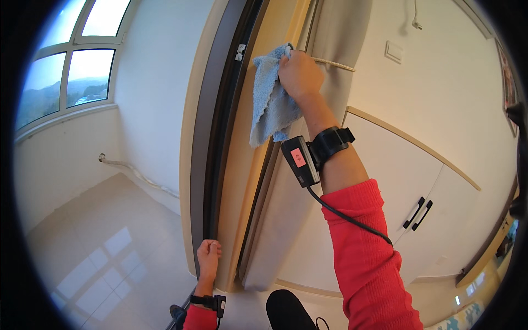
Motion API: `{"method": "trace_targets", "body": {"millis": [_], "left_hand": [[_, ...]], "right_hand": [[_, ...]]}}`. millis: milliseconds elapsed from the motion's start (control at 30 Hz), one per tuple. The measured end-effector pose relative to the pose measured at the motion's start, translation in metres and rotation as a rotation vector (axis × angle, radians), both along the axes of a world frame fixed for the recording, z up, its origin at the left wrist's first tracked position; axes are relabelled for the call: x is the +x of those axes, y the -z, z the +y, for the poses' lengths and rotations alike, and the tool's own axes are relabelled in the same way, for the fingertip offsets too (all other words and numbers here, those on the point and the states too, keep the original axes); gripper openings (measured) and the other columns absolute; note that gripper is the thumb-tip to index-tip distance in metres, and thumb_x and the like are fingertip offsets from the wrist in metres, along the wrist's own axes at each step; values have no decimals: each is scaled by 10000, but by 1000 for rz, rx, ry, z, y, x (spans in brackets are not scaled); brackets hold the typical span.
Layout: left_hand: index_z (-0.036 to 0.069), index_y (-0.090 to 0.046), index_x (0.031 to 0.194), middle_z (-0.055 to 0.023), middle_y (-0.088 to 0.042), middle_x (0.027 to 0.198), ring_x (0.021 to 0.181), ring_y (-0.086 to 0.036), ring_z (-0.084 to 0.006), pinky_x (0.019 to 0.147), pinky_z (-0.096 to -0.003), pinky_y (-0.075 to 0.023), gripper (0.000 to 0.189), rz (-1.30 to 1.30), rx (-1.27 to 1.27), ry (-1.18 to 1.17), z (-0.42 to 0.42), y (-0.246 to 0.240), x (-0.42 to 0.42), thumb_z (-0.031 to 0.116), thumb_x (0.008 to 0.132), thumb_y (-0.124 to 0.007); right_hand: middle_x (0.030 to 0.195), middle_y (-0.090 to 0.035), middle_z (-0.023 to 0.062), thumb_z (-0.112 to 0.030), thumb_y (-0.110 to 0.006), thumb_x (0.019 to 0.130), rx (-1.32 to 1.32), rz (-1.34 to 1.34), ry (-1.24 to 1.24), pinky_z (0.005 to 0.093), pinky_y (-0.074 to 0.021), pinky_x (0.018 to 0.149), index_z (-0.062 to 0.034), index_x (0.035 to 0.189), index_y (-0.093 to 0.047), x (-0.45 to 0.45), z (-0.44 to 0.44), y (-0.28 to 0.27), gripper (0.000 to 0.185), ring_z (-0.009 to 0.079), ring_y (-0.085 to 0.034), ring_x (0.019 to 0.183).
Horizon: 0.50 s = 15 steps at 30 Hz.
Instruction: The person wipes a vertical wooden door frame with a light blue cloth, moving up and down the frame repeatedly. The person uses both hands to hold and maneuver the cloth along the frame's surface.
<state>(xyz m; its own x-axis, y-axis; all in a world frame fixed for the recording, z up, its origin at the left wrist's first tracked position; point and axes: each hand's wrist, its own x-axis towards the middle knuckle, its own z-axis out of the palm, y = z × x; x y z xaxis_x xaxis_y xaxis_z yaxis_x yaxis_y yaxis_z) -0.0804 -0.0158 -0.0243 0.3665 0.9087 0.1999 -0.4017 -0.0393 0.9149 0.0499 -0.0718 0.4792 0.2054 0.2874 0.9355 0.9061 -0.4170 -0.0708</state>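
Observation:
My right hand [301, 74] is closed on a light blue terry cloth [270, 95], which hangs down from my fingers in front of the wooden door casing [235, 185]. Beside that hand a cord [334, 63] runs around a pale gathered curtain [336, 37]. My left hand [209, 251] is low down at the dark door frame [222, 144], its fingers curled against the frame's edge; whether it grips the edge is not clear. A metal latch plate [240, 53] sits higher on the dark frame. Both wrists carry strapped black devices with cables.
A white cabinet [379, 165] with two black handles [421, 214] stands at the right, below a wall switch [394, 52]. On the left are a window [88, 74], a pipe [140, 175] from the wall and a glossy tiled floor [103, 255]. A black shoe [288, 309] shows at the bottom.

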Motion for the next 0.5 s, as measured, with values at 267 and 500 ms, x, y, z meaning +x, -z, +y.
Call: {"method": "trace_targets", "body": {"millis": [267, 500], "left_hand": [[61, -618, 957, -24, -641, 859, 724, -587, -92, 638, -245, -501, 143, 64, 1, 14, 2, 2, -14, 162, 1007, -530], [52, -621, 951, -22, -635, 845, 713, -577, -88, 624, -236, -489, 138, 31, 0, 34, 5, 6, -22, 155, 995, -541]], "right_hand": [[991, -660, 201, -322, -527, 951, 39, -33, -60, 499, -510, 805, -36, 976, -645, 0, 2, 59, 311, 401, -644, 938], [947, -610, 193, -269, -563, 953, 85, -39, -124, 507, -498, 752, -31, 951, -602, -2, 2, 128, 241, 415, -621, 869]]}}
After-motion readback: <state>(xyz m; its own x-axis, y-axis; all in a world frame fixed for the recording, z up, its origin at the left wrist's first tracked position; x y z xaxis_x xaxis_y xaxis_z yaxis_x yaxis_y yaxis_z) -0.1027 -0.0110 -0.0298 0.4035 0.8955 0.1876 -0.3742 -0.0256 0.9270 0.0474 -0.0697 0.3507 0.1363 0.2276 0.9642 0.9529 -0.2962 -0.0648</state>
